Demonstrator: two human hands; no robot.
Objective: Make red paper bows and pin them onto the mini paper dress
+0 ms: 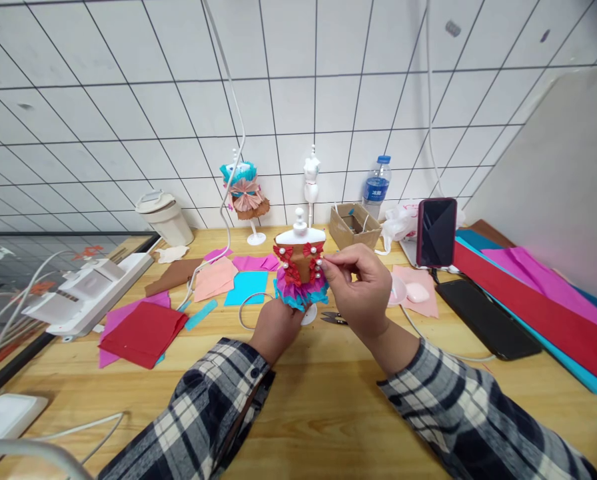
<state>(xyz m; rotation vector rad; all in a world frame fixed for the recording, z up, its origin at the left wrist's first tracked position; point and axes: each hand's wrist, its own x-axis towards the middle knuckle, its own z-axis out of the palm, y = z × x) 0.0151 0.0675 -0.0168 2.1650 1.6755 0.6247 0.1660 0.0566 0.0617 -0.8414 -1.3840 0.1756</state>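
A miniature dress form (299, 235) stands upright in front of me, wearing a brown bodice (298, 262) with red ruffles and white pearl beads. Its skirt (303, 291) is layered in magenta and turquoise. My left hand (282, 325) is closed round the form's lower part beneath the skirt, its fingers mostly hidden. At the bodice's right edge, my right hand (361, 287) pinches thumb and forefinger together beside the pearl beads (318, 263); what lies between the fingertips is too small to make out. Small dark snips (334, 318) lie on the table behind my hands.
Behind stand a dressed form (245, 190), a bare white form (311, 177), a cardboard box (353, 230) and a bottle (377, 183). Red paper (143, 333) lies left, near a power strip (98, 293). A phone (436, 233), black power bank (488, 319) and coloured strips (538, 300) occupy the right.
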